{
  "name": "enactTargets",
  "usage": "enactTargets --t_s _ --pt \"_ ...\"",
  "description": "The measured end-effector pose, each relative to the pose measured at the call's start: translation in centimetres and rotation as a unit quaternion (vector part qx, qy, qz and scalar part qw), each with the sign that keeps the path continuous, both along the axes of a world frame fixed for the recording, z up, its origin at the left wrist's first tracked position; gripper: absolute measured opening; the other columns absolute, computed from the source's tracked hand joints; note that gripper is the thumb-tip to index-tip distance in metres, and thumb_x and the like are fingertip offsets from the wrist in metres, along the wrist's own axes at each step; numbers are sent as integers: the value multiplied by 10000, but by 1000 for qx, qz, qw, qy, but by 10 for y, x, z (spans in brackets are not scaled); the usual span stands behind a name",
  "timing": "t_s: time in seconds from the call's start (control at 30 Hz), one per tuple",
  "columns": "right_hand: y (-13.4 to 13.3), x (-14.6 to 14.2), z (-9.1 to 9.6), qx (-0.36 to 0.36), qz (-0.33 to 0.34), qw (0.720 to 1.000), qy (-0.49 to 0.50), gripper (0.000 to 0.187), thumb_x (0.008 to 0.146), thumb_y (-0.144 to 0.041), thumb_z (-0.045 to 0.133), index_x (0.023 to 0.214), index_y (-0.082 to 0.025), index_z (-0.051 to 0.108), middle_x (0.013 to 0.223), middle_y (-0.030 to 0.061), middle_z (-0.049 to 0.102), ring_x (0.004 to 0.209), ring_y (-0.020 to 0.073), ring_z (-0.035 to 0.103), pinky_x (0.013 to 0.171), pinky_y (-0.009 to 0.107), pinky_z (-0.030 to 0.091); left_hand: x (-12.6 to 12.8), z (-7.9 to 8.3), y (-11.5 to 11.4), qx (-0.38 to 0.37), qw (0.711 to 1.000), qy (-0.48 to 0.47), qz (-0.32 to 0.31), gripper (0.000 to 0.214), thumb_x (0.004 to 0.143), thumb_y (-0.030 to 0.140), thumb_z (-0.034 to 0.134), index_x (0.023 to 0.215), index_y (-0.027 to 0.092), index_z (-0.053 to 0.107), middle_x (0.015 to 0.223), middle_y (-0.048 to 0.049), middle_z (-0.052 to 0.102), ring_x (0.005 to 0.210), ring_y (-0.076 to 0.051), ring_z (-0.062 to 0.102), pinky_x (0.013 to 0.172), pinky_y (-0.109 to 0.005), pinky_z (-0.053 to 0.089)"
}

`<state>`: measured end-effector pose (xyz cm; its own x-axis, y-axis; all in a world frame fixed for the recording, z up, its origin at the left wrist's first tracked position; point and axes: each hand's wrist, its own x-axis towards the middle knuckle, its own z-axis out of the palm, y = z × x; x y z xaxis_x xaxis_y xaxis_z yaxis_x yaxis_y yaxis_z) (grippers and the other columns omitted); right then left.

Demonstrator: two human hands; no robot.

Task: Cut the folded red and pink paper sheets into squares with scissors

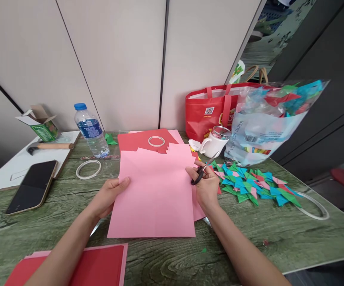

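Pink paper sheets (155, 194) are held up in front of me, their top edge uneven. My left hand (112, 194) grips them at the left edge, thumb on the front face and fingers behind. At the upper right edge, my right hand (206, 184) is closed on black-handled scissors (201, 174), with the blades pointing up and away. Its thumb and finger also touch the paper's edge. Behind the sheets lies red paper (136, 140) with a roll of double-sided tape (156, 141) on it. Many small folded paper pieces (246, 182) are heaped right of my right hand.
Leftward are a water bottle (91, 131), a tape roll (88, 169), a phone (33, 186), a hammer (52, 146) and a small box (42, 125). A white mug (215, 143), red bag (198, 113) and filled plastic bag (258, 131) stand at back right. Red paper (100, 264) lies in front.
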<state>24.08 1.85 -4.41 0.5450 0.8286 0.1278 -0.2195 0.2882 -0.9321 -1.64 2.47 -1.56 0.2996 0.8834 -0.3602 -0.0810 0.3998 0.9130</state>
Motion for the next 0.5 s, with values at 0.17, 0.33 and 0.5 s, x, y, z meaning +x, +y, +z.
enactTargets --t_s 0.17,0.33,0.5 --pt "2 1 -1 -1 -6 1000 7 479 526 -253 766 971 -166 611 655 -19 586 543 88 495 502 212 371 -2 -3 1 9 1000 -3 -7 282 698 406 647 663 126 649 573 -36 672 496 -141 600 477 -232 472" --pt "6 8 1 14 -57 998 16 426 534 -273 762 916 -150 620 678 -10 578 551 83 484 495 207 374 0 3 -3 40 994 33 -92 239 634 287 723 812 137 670 719 -51 703 603 -155 618 532 -227 486" --pt "4 5 2 -8 4 1000 22 418 583 -288 739 956 -161 598 663 -28 549 523 68 460 495 206 383 6 7 -5 58 995 64 -57 233 654 332 689 722 109 674 590 -50 673 474 -172 600 445 -282 501"
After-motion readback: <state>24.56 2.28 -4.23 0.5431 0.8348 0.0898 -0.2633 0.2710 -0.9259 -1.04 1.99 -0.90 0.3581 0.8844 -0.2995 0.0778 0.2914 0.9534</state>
